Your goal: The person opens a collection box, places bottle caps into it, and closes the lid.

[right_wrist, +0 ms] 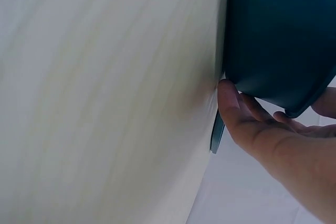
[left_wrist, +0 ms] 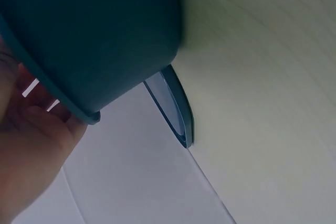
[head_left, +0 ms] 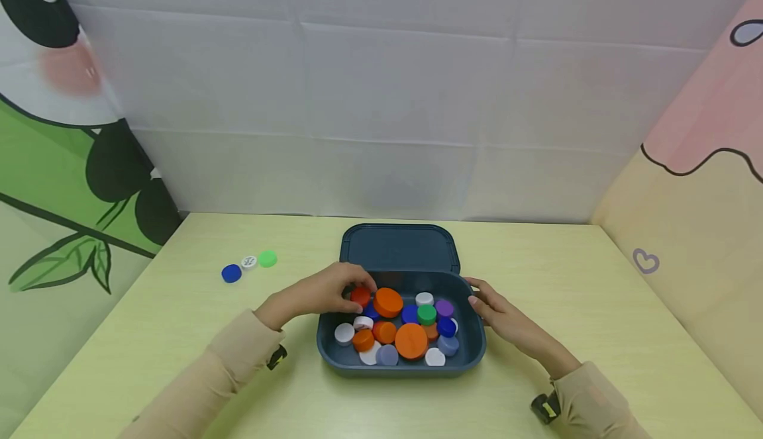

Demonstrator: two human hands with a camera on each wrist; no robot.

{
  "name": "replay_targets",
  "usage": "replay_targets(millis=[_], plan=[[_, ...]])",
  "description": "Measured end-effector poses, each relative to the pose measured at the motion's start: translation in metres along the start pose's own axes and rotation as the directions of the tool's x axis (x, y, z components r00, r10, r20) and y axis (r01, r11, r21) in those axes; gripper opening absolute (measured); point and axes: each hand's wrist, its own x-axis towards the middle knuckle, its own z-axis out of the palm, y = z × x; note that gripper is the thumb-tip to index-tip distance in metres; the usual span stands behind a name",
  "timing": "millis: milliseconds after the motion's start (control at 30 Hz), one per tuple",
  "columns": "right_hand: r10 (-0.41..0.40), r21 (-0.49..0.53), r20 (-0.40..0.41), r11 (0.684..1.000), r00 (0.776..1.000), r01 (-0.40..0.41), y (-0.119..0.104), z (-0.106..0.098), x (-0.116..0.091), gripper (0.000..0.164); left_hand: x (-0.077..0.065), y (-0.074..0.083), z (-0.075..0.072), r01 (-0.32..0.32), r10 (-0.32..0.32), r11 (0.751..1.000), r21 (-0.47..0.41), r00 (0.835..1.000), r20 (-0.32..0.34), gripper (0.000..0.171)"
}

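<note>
A dark blue plastic box [head_left: 401, 371] on the table holds many bottle caps in orange, white, blue, purple and green. Over its left rim reaches my left hand [head_left: 334, 290], thumb and fingers around a red bottle cap [head_left: 360, 295] at the box's back left corner. In the left wrist view this hand [left_wrist: 39, 140] shows behind the box wall [left_wrist: 100, 40], its fingertips hidden by the rim. My right hand [head_left: 507, 316] grips the box's right side, thumb at the rim. The right wrist view shows its fingers [right_wrist: 247, 111] along the outside of the wall.
Behind the box lies its dark blue lid [head_left: 399, 247], flat on the table [head_left: 536, 273]. Three caps sit apart at the back left: a blue cap [head_left: 231, 273], a white cap [head_left: 248, 263] and a light green cap [head_left: 267, 258]. A pale wall sheet [head_left: 405, 114] hangs at the table's far edge.
</note>
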Motion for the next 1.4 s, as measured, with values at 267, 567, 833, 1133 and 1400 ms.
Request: replay_targets(millis=[267,567,833,1133,1400], plan=[[0.000,0.007,0.008,1.000,1.000,0.000,0.000,0.000,0.000,0.049,0.000,0.004,0.005,0.035,-0.036,0.997,0.074,0.999,0.021,0.030],[0.003,0.012,0.013,1.000,1.000,-0.003,0.000,0.000,0.000,0.049,0.000,0.008,0.008,0.055,-0.060,0.993,0.105,0.997,0.045,0.033],[0.007,-0.001,0.009,1.000,1.000,-0.007,-0.001,0.000,0.000,0.049,0.000,0.005,0.007,0.033,-0.036,0.997,0.067,0.998,0.048,0.032],[0.008,-0.006,0.006,1.000,1.000,-0.008,-0.001,0.000,0.000,0.049,-0.002,-0.004,0.001,-0.003,0.002,0.999,-0.047,1.000,-0.020,0.033],[0.012,-0.004,-0.001,1.000,1.000,-0.012,-0.001,0.000,0.000,0.048,-0.012,-0.016,-0.015,-0.007,-0.014,0.988,-0.152,0.990,-0.137,0.035]])
